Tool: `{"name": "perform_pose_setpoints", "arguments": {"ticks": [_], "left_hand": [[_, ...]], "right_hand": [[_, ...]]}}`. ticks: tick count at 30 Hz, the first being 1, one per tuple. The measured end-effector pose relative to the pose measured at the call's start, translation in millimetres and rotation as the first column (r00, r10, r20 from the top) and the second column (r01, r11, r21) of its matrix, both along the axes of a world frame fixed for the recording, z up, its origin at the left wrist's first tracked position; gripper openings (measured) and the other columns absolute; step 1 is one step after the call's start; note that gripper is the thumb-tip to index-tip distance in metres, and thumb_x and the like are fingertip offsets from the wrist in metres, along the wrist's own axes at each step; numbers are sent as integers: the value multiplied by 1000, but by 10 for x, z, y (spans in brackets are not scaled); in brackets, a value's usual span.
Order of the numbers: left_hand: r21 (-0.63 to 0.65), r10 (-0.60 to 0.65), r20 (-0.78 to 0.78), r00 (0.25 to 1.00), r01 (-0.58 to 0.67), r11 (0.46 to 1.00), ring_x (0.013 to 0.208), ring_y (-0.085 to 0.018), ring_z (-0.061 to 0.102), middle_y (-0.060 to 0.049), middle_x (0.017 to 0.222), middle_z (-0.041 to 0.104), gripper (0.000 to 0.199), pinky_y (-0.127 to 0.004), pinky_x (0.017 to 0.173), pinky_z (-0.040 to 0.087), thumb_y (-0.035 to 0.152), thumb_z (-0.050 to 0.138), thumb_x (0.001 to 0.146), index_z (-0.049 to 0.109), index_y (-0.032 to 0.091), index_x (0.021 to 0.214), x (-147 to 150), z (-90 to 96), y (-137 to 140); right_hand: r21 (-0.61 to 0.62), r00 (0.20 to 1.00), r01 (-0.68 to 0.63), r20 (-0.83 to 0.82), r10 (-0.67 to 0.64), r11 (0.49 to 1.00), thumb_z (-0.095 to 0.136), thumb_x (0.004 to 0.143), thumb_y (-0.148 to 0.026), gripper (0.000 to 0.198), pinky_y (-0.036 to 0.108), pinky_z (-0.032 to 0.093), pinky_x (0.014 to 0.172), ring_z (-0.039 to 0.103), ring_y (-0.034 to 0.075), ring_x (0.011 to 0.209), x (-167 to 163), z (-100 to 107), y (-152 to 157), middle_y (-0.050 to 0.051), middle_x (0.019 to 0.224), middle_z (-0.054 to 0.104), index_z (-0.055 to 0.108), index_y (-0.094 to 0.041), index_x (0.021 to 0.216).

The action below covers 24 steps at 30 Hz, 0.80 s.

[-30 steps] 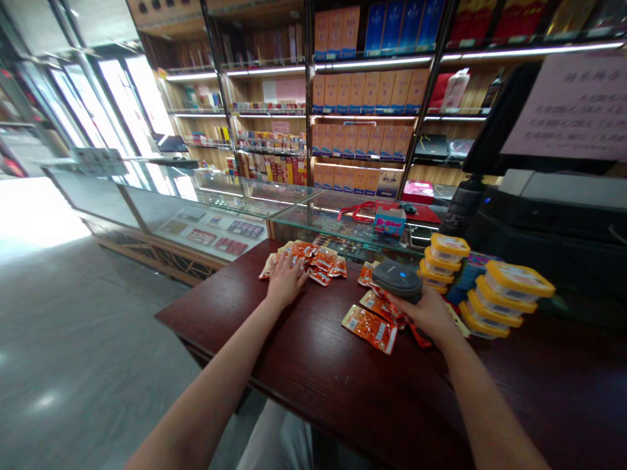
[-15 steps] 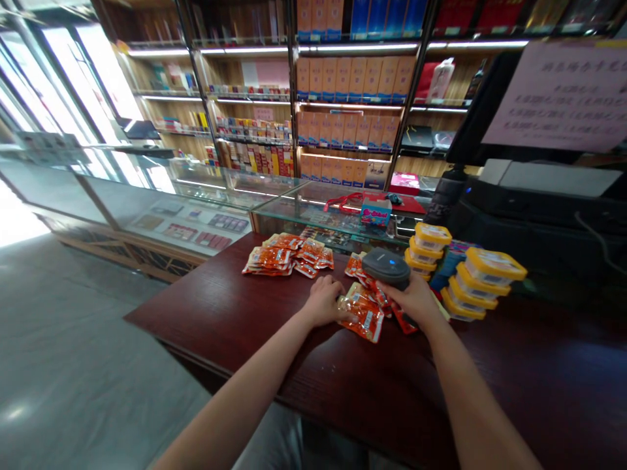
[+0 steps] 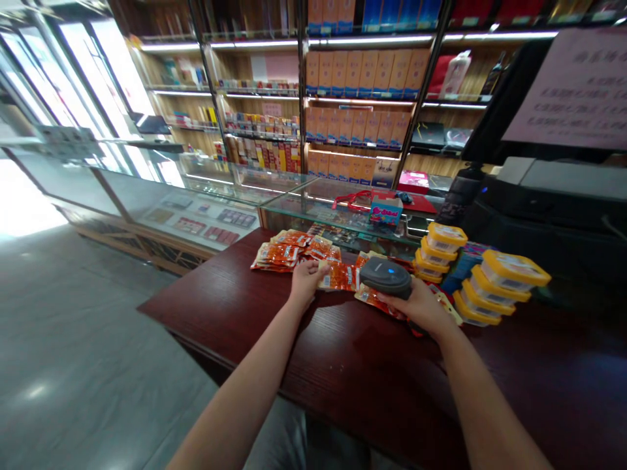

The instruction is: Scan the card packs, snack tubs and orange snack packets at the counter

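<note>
My left hand (image 3: pixel 306 281) is closed on the left end of an orange snack packet (image 3: pixel 339 277), held just in front of a heap of similar packets (image 3: pixel 279 250). My right hand (image 3: pixel 425 304) grips a dark barcode scanner (image 3: pixel 386 277) with a blue light on top. The scanner's head points left, close to the packet's right end. Under and around the scanner lie more orange packets (image 3: pixel 372 297), partly covered by it and by my right hand.
Yellow-lidded tubs stand in a left stack (image 3: pixel 435 253) and a right stack (image 3: pixel 494 287) on the dark wooden counter (image 3: pixel 343 378). Behind are a glass display case (image 3: pixel 294 196), a small blue-pink box (image 3: pixel 386 210), and a monitor (image 3: pixel 519 98) at right.
My left hand has moved left and away from me with a packet, now beside the heap. My right hand still holds the scanner. The view has shifted slightly.
</note>
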<state>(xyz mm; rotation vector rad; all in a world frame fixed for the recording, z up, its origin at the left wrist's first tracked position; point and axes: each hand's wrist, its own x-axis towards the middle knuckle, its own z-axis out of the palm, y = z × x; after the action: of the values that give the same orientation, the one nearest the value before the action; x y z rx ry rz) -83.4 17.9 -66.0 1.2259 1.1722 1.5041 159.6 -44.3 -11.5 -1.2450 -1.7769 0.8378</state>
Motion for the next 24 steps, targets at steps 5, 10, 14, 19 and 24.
{"name": "perform_pose_setpoints", "arguments": {"ticks": [5, 10, 14, 19, 24], "left_hand": [[83, 136, 54, 989, -140, 987, 59, -12, 54, -1, 64, 64, 35, -22, 57, 40, 46, 68, 69, 68, 12, 73, -87, -9, 63], [142, 186, -1, 983, -184, 973, 59, -11, 51, 1, 63, 61, 30, -22, 57, 38, 43, 63, 74, 67, 12, 71, -78, -27, 81], [181, 249, -107, 962, -228, 957, 60, -11, 49, 0, 61, 59, 30, -22, 57, 37, 41, 61, 75, 65, 13, 68, -96, -27, 90], [184, 281, -148, 948, -253, 950, 61, -12, 50, 0, 62, 60, 30, -23, 59, 38, 41, 61, 75, 66, 13, 67, -98, -18, 84], [141, 186, -37, 982, -179, 974, 62, -12, 52, 0, 65, 63, 31, -22, 59, 39, 43, 62, 74, 68, 13, 74, -58, -19, 59]], "right_hand": [[22, 981, -146, 133, 142, 989, 72, 69, -35, 35, 33, 54, 66, 66, 21, 69, -74, 11, -57, 4, 85, 73, 70, -19, 101], [34, 961, -209, 191, 199, 977, 70, 72, -32, 32, 39, 49, 90, 66, 25, 96, -65, -55, -27, 4, 102, 72, 69, -20, 102], [29, 949, -227, 231, 214, 974, 69, 73, -32, 30, 39, 50, 89, 66, 25, 95, -45, -58, -21, 4, 101, 72, 70, -20, 100], [42, 944, -241, 243, 224, 970, 68, 73, -31, 27, 38, 51, 86, 66, 25, 93, -30, -54, -23, 3, 97, 73, 70, -20, 98], [92, 954, -216, 233, 189, 972, 69, 73, -32, 31, 40, 50, 87, 66, 25, 93, -53, -49, -28, 5, 100, 73, 70, -19, 101]]}}
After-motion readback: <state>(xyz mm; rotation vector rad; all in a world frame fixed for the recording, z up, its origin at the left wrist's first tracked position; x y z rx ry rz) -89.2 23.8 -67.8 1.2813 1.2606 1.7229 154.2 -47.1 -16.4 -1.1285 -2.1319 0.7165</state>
